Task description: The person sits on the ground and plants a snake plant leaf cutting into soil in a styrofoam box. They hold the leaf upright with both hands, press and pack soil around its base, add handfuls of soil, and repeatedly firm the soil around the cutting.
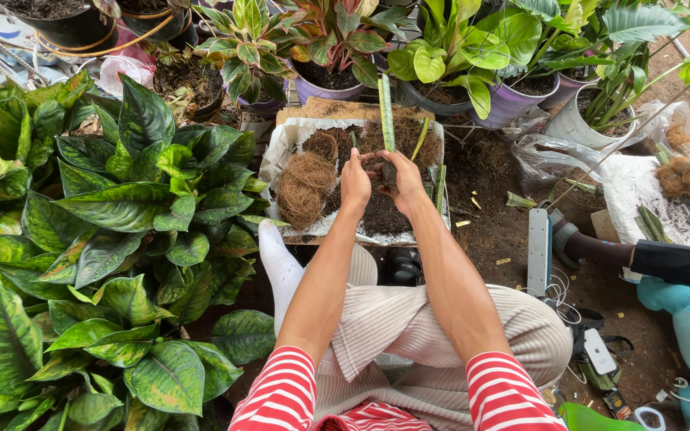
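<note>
Both my hands are raised over a white tray [279, 156] filled with dark soil and coconut fibre. My right hand [403, 182] grips a dark soil ball [389, 172] at the base of a long, upright green leaf cutting [386, 112]. My left hand [354, 179] presses against the same soil ball from the left side. A round brown clump of coconut fibre [306, 187] lies in the tray just left of my left hand. More green cuttings [439, 185] stick up from the soil on the tray's right side.
Spotted-leaf plants [113, 231] crowd the left. Potted plants in purple pots [513, 100] line the back. Another person's dark-sleeved arm [664, 259] reaches in at right, by a white sheet with soil and fibre [684, 179]. A power strip [538, 251] lies on the ground.
</note>
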Demonstrator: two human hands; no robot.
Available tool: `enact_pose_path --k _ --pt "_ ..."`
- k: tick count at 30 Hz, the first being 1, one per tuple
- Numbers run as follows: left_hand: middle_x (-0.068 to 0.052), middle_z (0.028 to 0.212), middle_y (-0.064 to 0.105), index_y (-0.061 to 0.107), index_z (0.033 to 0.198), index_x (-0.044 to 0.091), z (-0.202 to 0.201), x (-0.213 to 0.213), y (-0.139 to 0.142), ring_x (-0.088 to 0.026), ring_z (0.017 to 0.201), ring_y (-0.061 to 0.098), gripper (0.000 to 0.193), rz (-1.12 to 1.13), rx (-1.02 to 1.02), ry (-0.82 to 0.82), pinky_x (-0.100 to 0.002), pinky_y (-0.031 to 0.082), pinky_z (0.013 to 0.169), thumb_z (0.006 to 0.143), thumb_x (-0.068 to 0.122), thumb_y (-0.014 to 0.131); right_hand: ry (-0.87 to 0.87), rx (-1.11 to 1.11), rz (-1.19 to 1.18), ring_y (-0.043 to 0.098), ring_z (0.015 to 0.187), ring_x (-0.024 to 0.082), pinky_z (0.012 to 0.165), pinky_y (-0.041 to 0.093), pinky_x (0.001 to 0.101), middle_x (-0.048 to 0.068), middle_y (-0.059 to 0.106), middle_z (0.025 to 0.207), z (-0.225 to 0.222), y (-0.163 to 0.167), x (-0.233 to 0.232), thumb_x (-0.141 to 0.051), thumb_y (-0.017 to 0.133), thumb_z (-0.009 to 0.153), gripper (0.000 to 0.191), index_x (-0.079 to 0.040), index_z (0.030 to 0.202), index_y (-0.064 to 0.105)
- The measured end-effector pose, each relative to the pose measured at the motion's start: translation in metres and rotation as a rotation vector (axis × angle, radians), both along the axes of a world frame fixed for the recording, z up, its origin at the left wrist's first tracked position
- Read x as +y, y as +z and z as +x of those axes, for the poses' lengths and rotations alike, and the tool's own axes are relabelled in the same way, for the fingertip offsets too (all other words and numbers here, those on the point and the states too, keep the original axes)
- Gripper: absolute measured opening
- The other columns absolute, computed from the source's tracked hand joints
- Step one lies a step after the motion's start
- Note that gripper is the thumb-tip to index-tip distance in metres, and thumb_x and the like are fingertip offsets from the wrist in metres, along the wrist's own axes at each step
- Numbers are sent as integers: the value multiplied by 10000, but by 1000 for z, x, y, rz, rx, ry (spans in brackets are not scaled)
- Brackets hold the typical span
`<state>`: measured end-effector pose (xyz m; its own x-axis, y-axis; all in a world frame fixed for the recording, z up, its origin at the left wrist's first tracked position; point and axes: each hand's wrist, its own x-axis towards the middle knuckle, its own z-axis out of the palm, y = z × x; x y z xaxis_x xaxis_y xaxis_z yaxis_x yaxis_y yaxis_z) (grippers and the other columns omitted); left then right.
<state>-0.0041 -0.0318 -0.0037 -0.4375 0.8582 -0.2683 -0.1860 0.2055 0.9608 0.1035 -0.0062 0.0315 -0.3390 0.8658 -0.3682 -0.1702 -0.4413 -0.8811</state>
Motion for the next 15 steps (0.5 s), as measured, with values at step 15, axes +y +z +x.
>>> enact_pose_path --k 15 --pt "-116 1077 670 723 1148 48 0 1 -5 -192 809 648 671 4 13 73 -391 501 834 1071 515 249 -168 191 117 543 537 131 441 385 276 18 623 742 -7 -1 0 -178 674 972 83 -140 1018 617"
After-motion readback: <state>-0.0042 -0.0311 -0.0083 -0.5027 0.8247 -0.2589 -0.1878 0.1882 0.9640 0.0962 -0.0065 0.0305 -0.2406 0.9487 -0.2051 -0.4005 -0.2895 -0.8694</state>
